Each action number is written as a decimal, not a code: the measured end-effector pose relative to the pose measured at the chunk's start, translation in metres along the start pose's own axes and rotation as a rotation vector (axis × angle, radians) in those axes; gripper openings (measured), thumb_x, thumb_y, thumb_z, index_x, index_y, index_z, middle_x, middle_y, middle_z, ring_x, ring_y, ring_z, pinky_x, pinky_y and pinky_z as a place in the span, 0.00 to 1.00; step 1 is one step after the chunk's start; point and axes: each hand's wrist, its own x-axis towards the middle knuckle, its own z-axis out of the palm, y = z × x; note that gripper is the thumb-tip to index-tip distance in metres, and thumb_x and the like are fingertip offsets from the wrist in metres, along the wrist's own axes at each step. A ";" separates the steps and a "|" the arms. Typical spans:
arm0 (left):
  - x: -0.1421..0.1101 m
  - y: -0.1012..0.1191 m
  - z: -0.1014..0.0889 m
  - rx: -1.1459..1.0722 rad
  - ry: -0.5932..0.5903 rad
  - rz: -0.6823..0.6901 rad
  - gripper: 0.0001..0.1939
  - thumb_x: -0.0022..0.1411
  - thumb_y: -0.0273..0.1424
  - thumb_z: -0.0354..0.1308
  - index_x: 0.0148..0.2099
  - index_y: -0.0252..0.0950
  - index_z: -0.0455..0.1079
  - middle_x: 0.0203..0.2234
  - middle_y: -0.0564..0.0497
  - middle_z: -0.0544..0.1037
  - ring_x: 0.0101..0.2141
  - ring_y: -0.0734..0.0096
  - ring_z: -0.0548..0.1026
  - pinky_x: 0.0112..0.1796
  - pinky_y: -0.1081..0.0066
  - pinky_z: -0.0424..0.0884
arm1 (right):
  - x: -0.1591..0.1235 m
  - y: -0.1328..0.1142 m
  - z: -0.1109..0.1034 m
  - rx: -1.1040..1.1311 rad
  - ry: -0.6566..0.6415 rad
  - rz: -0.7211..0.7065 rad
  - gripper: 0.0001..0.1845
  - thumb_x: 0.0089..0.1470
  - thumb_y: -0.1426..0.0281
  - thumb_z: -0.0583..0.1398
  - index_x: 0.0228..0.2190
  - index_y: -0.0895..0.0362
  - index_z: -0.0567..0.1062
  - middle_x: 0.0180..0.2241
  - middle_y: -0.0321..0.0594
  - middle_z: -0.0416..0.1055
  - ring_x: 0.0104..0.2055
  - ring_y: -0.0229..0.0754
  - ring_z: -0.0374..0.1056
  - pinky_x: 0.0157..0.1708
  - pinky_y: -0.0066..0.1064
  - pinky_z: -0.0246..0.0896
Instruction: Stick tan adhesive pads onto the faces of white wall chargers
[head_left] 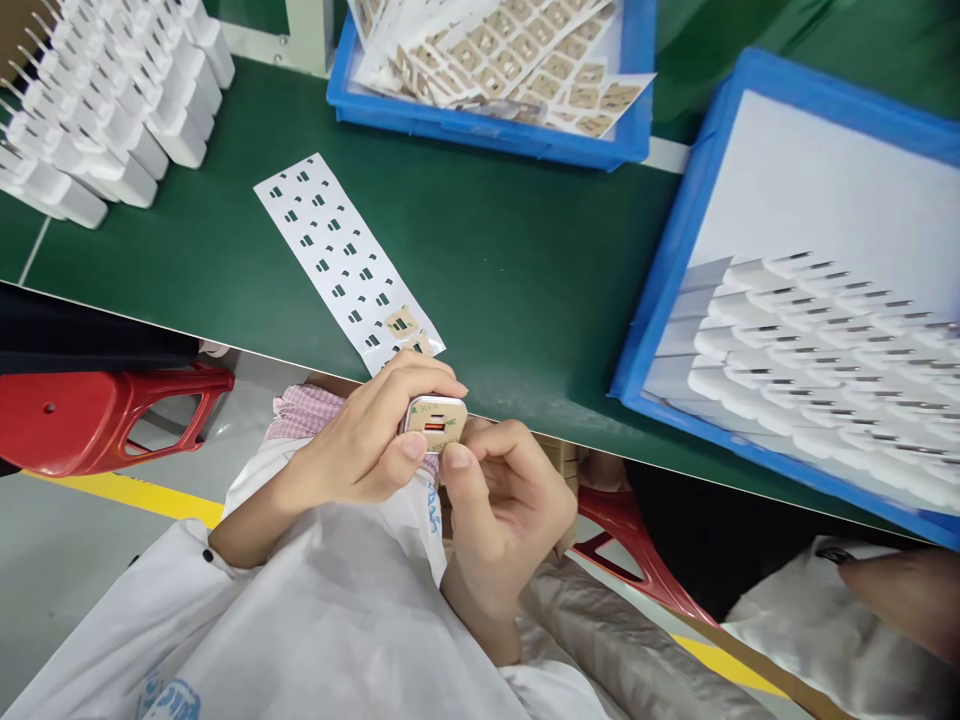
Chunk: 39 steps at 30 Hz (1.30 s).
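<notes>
My left hand (382, 425) is closed around a white charger (435, 424), its port end facing up toward me. A tan adhesive sticker covers that end, with an orange-red USB slot showing through a cut-out. My right hand (502, 490) has its fingers curled, thumb and fingertips at the charger's lower right edge; whether anything small is pinched there I cannot make out. Just beyond my hands a white sticker sheet (337, 250) lies on the green table (510, 260), with a couple of tan stickers at its near end.
A blue bin (487, 130) at the back holds many sticker sheets. Rows of white chargers (840, 370) with metal prongs fill part of a blue tray (667, 290) at right. More chargers (112, 110) stand at back left. Red stools (67, 420) flank me; another person's arm (907, 590) shows at right.
</notes>
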 end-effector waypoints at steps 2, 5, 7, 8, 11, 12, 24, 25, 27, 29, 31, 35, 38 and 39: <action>-0.001 -0.001 0.000 -0.006 0.000 -0.004 0.17 0.75 0.42 0.45 0.57 0.39 0.62 0.45 0.46 0.71 0.44 0.64 0.71 0.44 0.63 0.72 | 0.001 0.001 -0.002 -0.008 -0.008 -0.001 0.16 0.62 0.67 0.62 0.25 0.53 0.64 0.20 0.29 0.61 0.23 0.35 0.55 0.26 0.32 0.52; -0.001 -0.002 0.001 -0.048 -0.016 -0.022 0.20 0.75 0.47 0.42 0.57 0.40 0.63 0.44 0.46 0.71 0.44 0.63 0.71 0.43 0.61 0.72 | 0.005 0.000 -0.003 0.016 0.015 0.021 0.16 0.62 0.63 0.63 0.26 0.52 0.65 0.21 0.29 0.60 0.24 0.36 0.54 0.26 0.31 0.51; 0.000 -0.003 0.002 -0.084 -0.031 -0.031 0.26 0.74 0.54 0.37 0.55 0.41 0.64 0.43 0.47 0.71 0.43 0.62 0.71 0.42 0.61 0.73 | 0.008 -0.002 0.000 -0.004 -0.015 0.063 0.18 0.58 0.59 0.66 0.27 0.52 0.64 0.22 0.28 0.59 0.24 0.35 0.54 0.25 0.30 0.50; 0.000 -0.004 0.003 -0.095 -0.031 -0.036 0.29 0.73 0.57 0.35 0.54 0.42 0.64 0.42 0.47 0.71 0.42 0.62 0.71 0.41 0.61 0.73 | 0.009 -0.002 0.002 -0.024 -0.041 0.093 0.21 0.55 0.57 0.68 0.27 0.52 0.63 0.23 0.28 0.59 0.24 0.34 0.53 0.25 0.30 0.50; -0.001 -0.007 0.003 -0.098 0.000 -0.057 0.36 0.69 0.63 0.32 0.54 0.42 0.65 0.41 0.47 0.71 0.41 0.61 0.71 0.41 0.59 0.72 | 0.012 -0.002 0.006 -0.023 -0.104 0.179 0.24 0.55 0.54 0.68 0.27 0.52 0.60 0.24 0.27 0.57 0.25 0.34 0.53 0.26 0.28 0.50; -0.002 -0.009 0.002 -0.092 0.008 -0.063 0.36 0.68 0.64 0.32 0.54 0.42 0.65 0.42 0.47 0.71 0.42 0.61 0.71 0.42 0.59 0.72 | 0.014 -0.001 0.006 0.006 -0.125 0.202 0.23 0.58 0.53 0.66 0.27 0.52 0.60 0.24 0.27 0.57 0.25 0.34 0.53 0.26 0.28 0.50; 0.001 -0.031 0.007 0.039 0.054 0.000 0.35 0.69 0.62 0.31 0.54 0.42 0.63 0.42 0.48 0.71 0.43 0.63 0.73 0.43 0.60 0.72 | 0.035 0.019 0.008 -0.034 -0.150 0.193 0.27 0.58 0.51 0.64 0.24 0.52 0.56 0.21 0.26 0.50 0.23 0.33 0.47 0.23 0.28 0.44; 0.000 -0.033 0.006 0.033 0.058 -0.007 0.35 0.69 0.62 0.31 0.54 0.42 0.63 0.42 0.48 0.71 0.43 0.63 0.73 0.43 0.60 0.72 | 0.036 0.021 0.009 0.025 -0.169 0.195 0.27 0.60 0.50 0.62 0.24 0.52 0.56 0.21 0.26 0.51 0.23 0.33 0.48 0.23 0.28 0.46; -0.003 -0.036 0.004 0.012 0.063 -0.033 0.36 0.69 0.62 0.29 0.54 0.41 0.63 0.42 0.47 0.71 0.45 0.61 0.73 0.44 0.59 0.72 | 0.038 0.025 0.009 0.125 -0.210 0.211 0.26 0.64 0.48 0.57 0.24 0.53 0.58 0.21 0.28 0.54 0.23 0.34 0.52 0.24 0.28 0.48; -0.004 -0.040 0.003 -0.007 0.059 -0.048 0.36 0.69 0.61 0.28 0.53 0.41 0.64 0.43 0.47 0.72 0.45 0.61 0.73 0.44 0.60 0.71 | 0.041 0.027 0.011 0.165 -0.215 0.216 0.27 0.64 0.47 0.55 0.24 0.53 0.60 0.20 0.29 0.56 0.23 0.34 0.53 0.24 0.28 0.49; -0.004 -0.042 0.003 0.009 0.047 -0.051 0.35 0.70 0.61 0.29 0.52 0.41 0.64 0.42 0.47 0.72 0.44 0.61 0.73 0.44 0.60 0.71 | 0.044 0.026 0.012 0.122 -0.183 0.194 0.29 0.61 0.46 0.58 0.22 0.53 0.57 0.20 0.27 0.52 0.22 0.33 0.49 0.22 0.28 0.46; 0.002 -0.042 0.005 0.092 0.032 -0.051 0.33 0.71 0.60 0.31 0.51 0.41 0.65 0.43 0.46 0.73 0.43 0.62 0.74 0.44 0.60 0.71 | 0.053 0.021 0.015 -0.078 -0.098 0.164 0.32 0.50 0.53 0.67 0.20 0.52 0.50 0.19 0.23 0.42 0.22 0.31 0.39 0.22 0.28 0.39; 0.005 -0.043 0.007 0.071 0.027 -0.057 0.33 0.71 0.60 0.32 0.51 0.41 0.64 0.41 0.47 0.73 0.42 0.62 0.75 0.42 0.61 0.71 | 0.058 0.020 0.013 -0.048 -0.086 0.159 0.31 0.55 0.51 0.63 0.19 0.52 0.50 0.19 0.25 0.42 0.22 0.31 0.41 0.22 0.27 0.41; 0.005 -0.043 0.008 0.059 0.025 -0.065 0.33 0.70 0.61 0.33 0.50 0.41 0.65 0.41 0.47 0.73 0.42 0.62 0.75 0.42 0.61 0.72 | 0.059 0.021 0.012 -0.007 -0.100 0.164 0.31 0.57 0.49 0.61 0.19 0.52 0.51 0.19 0.25 0.44 0.22 0.32 0.43 0.22 0.27 0.42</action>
